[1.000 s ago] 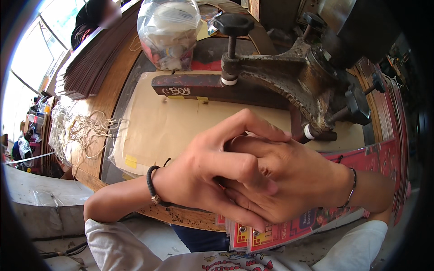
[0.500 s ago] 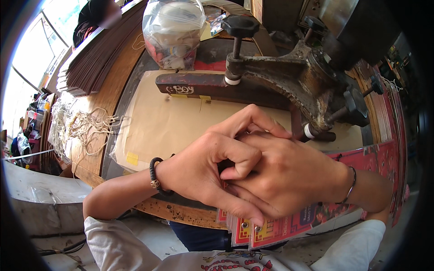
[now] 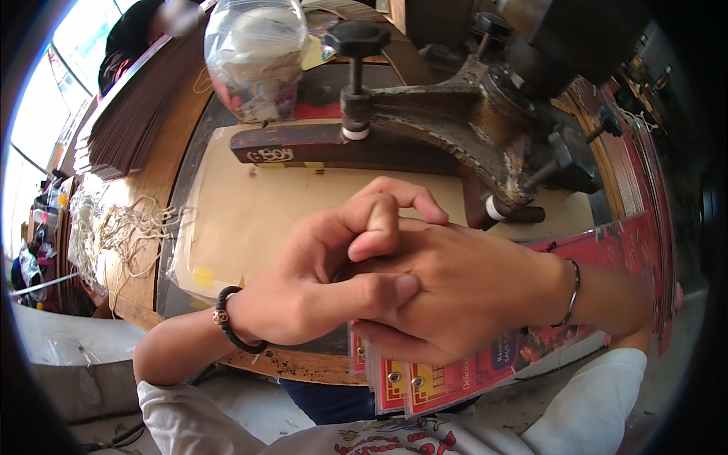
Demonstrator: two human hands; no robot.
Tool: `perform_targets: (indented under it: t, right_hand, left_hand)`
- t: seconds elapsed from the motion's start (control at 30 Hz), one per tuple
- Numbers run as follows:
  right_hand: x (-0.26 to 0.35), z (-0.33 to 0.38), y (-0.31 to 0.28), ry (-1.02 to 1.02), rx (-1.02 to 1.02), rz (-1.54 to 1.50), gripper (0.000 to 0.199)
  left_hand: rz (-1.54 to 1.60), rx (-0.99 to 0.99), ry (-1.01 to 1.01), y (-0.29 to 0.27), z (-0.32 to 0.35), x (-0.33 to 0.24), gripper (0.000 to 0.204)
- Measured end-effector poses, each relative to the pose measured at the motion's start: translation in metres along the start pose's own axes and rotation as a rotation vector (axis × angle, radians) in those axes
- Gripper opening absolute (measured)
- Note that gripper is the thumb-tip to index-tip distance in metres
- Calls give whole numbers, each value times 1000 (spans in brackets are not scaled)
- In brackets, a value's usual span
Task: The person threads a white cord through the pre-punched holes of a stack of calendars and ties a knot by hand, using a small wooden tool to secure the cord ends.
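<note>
My hands meet in the middle, above the front of the worktable. Wearing a black beaded bracelet, my left hand (image 3: 311,292) is clasped over my right hand (image 3: 455,292), fingers curled and thumb lying on its back. The right hand is turned back up; its thumb points left, and its other fingers are mostly hidden. Below the right hand and forearm lie red, glossy printed sheets (image 3: 489,377) with metal eyelets at the corners. Behind the hands, brown paper (image 3: 243,216) covers the table under a dark angled bar (image 3: 303,144).
A heavy cast-metal arm (image 3: 436,110) with black knobs (image 3: 356,38) stands over the bar. At the back left are a plastic bag (image 3: 258,61) with contents, stacked dark boards (image 3: 140,121) and loose cords (image 3: 136,227). A person (image 3: 133,38) is beyond the boards.
My left thumb has swung up onto the back of my right hand, and the left fingers have shifted. The surroundings sit slightly further left in the view.
</note>
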State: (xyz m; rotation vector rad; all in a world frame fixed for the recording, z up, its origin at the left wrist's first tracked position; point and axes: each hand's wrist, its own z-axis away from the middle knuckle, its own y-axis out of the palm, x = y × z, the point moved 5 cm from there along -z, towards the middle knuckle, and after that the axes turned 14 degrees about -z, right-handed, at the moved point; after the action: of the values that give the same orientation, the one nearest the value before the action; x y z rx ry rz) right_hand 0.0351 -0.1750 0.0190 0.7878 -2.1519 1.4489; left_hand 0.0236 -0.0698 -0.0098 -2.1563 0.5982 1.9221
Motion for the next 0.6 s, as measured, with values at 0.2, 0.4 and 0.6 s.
perform_targets:
  t: [0.2, 0.4, 0.6]
  right_hand:
    - [-3, 1, 1, 66, 33, -88, 26]
    - [-3, 4, -3, 84, 95, -76, 21]
    - [-5, 5, -3, -45, -39, -54, 22]
  left_hand:
    - [46, 135, 46, -6, -7, 5, 23]
    - [11, 265, 106, -22, -19, 8, 39]
    - [-509, 464, -50, -61, -16, -3, 68]
